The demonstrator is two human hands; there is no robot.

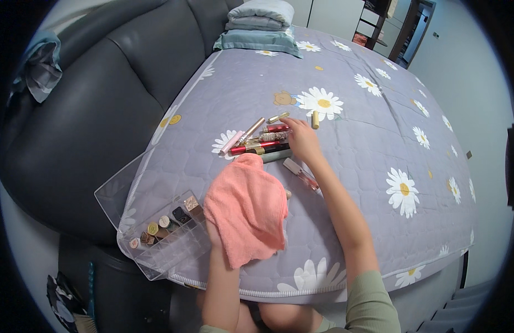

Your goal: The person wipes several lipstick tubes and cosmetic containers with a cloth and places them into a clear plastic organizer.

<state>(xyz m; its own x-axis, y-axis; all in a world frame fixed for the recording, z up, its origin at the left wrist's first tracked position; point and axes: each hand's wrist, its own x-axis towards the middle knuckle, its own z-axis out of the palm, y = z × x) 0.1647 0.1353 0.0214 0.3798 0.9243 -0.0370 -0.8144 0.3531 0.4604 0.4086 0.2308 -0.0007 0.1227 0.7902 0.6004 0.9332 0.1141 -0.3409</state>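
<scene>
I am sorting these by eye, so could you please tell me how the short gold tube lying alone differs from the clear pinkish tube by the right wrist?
The short gold tube is opaque and stubby; the clear pinkish tube is see-through and longer. The gold tube lies apart beside a printed daisy, beyond the right hand; the pinkish tube lies against the right forearm. Both lie flat on the quilt.

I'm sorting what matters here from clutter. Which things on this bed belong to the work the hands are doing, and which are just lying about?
In use:
- pink cloth, draped over the left hand
- pile of lipstick tubes, under the right hand
- clear organiser box holding a few lipsticks

Lying about:
- folded bedding at the far end
- clothing on the dark sofa
</scene>
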